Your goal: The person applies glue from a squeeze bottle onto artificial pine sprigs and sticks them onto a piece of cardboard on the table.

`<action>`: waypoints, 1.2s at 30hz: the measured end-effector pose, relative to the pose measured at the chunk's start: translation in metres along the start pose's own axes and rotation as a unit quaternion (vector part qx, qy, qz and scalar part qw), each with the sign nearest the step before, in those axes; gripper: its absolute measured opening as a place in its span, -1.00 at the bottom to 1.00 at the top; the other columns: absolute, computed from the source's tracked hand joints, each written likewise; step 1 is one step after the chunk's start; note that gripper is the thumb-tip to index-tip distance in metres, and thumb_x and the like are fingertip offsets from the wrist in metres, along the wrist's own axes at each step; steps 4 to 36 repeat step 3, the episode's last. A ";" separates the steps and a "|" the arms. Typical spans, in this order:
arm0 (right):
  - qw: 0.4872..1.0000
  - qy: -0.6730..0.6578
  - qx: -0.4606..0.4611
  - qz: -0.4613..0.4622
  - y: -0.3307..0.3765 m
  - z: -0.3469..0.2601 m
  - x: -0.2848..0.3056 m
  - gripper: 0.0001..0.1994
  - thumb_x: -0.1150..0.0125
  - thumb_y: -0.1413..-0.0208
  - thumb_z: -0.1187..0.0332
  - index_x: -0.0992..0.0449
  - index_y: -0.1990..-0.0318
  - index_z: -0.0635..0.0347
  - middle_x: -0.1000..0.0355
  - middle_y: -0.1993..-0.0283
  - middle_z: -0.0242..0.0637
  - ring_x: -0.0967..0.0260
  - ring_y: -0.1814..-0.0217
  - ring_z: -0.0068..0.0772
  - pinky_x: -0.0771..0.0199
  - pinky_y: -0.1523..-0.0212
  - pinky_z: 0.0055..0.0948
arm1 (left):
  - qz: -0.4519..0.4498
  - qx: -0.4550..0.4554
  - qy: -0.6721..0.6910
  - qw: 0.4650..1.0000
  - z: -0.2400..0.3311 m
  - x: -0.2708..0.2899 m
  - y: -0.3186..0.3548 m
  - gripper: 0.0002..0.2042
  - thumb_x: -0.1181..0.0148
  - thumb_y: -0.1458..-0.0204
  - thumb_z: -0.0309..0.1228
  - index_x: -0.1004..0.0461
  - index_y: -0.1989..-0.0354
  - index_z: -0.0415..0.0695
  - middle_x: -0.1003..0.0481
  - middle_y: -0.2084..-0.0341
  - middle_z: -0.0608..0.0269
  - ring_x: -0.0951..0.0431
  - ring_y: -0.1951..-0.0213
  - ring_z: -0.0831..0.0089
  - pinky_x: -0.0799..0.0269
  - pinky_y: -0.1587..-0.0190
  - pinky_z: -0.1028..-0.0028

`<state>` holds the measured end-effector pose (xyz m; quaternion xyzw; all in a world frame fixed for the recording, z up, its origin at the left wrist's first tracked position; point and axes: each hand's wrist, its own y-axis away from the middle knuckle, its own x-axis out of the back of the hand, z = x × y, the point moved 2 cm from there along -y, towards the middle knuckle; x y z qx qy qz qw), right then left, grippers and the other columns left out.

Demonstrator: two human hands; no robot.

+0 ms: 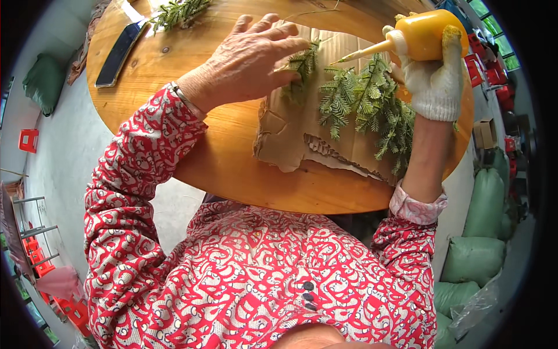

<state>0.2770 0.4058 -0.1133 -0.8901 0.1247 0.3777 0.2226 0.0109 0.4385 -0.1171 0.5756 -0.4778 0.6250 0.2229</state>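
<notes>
My right hand (436, 87), in a white knitted glove with yellow-stained fingertips, is closed round a yellow squeeze bottle (427, 35). The bottle lies tilted in the grip, its long thin nozzle pointing left and slightly down above the greenery. My bare left hand (247, 64) hovers at the cardboard's left side with its fingers spread. Its thumb and fingertips are beside a small green sprig (303, 67); whether they touch it I cannot tell. Several more needle-leaved sprigs (366, 96) lie in a row to the right on the torn cardboard sheet (290, 131), partly hidden by my right hand.
The cardboard rests on a round wooden table (232, 174). A dark phone (121, 53) lies at the table's left edge, near another bunch of sprigs (180, 13). Green sacks (485, 203) stand along the right, and a red crate (28, 141) is on the left floor.
</notes>
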 end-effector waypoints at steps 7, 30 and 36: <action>1.000 0.001 0.012 0.022 0.002 0.002 -0.007 -0.40 -0.36 0.05 0.22 -0.23 -0.11 0.23 -0.25 -0.08 -0.03 -0.23 -0.18 0.15 -0.42 -0.01 0.24 | -0.057 0.026 0.011 0.998 -0.009 -0.001 0.004 -0.52 -0.19 0.02 -0.19 -0.35 -0.13 0.06 -0.24 -0.21 0.25 -0.13 -0.28 0.19 -0.05 -0.23 0.18; 1.000 0.001 0.012 0.022 0.002 0.002 -0.007 -0.40 -0.36 0.05 0.22 -0.23 -0.11 0.23 -0.25 -0.08 -0.03 -0.23 -0.18 0.15 -0.42 -0.01 0.24 | -0.057 0.026 0.011 0.998 -0.009 -0.001 0.004 -0.52 -0.19 0.02 -0.19 -0.35 -0.13 0.06 -0.24 -0.21 0.25 -0.13 -0.28 0.19 -0.05 -0.23 0.18; 1.000 0.001 0.012 0.022 0.002 0.002 -0.007 -0.40 -0.36 0.05 0.22 -0.23 -0.11 0.23 -0.25 -0.08 -0.03 -0.23 -0.18 0.15 -0.42 -0.01 0.24 | -0.057 0.026 0.011 0.998 -0.009 -0.001 0.004 -0.52 -0.19 0.02 -0.19 -0.35 -0.13 0.06 -0.24 -0.21 0.25 -0.13 -0.28 0.19 -0.05 -0.23 0.18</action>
